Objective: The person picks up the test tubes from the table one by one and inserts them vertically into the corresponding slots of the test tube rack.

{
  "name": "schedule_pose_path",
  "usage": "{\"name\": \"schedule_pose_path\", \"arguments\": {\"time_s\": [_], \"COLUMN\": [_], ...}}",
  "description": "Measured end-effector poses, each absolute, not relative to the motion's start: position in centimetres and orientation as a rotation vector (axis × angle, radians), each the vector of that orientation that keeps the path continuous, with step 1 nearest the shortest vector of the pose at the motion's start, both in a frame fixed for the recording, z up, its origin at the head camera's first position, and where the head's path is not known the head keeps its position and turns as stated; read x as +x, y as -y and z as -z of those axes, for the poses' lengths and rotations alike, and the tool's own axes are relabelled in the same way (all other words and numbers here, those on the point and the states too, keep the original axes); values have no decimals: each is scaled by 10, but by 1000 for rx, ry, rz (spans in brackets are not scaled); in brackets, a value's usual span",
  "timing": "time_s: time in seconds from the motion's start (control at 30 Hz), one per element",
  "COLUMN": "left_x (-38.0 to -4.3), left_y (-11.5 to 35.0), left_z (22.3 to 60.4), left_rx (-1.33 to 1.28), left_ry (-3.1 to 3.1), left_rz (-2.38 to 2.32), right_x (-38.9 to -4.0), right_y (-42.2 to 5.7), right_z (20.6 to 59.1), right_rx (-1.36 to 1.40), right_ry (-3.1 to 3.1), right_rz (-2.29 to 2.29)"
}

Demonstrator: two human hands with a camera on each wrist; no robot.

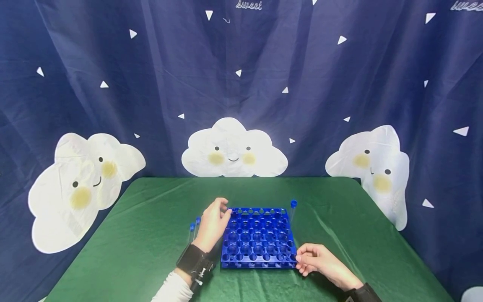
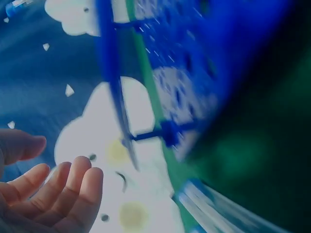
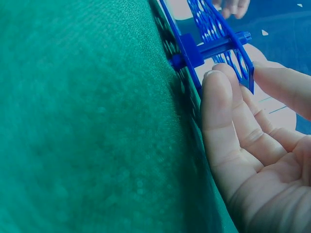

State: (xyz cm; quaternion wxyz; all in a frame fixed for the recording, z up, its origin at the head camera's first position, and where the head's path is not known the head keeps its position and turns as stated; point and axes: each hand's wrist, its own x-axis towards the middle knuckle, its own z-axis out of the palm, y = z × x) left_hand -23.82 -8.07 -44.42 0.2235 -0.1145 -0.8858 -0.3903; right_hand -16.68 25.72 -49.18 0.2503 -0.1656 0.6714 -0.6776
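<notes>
A blue test tube rack [image 1: 258, 239] with rows of round holes lies on the green cloth between both hands. At its front right corner my right hand [image 1: 318, 262] pinches the edge of the upper plate. In the right wrist view, the thumb [image 3: 284, 87] lies on one side of that plate and fingers [image 3: 218, 97] on the other. My left hand [image 1: 213, 222] is beside the rack's far left corner. Seen from the left wrist, its fingers [image 2: 80, 194] are loosely bent, with a gap between them and the rack, and hold nothing.
Two blue-capped clear tubes [image 1: 192, 228] are left of the left hand, partly hidden by it. Another capped tube [image 1: 293, 205] stands at the rack's far right corner. A dark blue curtain [image 1: 260, 96] with cloud prints hangs behind the green-covered table [image 1: 143, 235].
</notes>
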Motion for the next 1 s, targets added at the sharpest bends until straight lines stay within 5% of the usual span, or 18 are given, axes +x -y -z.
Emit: {"name": "schedule_pose_path", "arguments": {"time_s": [1.0], "left_x": [-243], "left_y": [105], "left_z": [471], "left_rx": [-105], "left_ry": [2876], "left_rz": [593], "right_x": [-169], "right_y": [-258], "right_z": [494], "right_rx": [-463], "right_ry": [-1789], "right_rz": [1857]}}
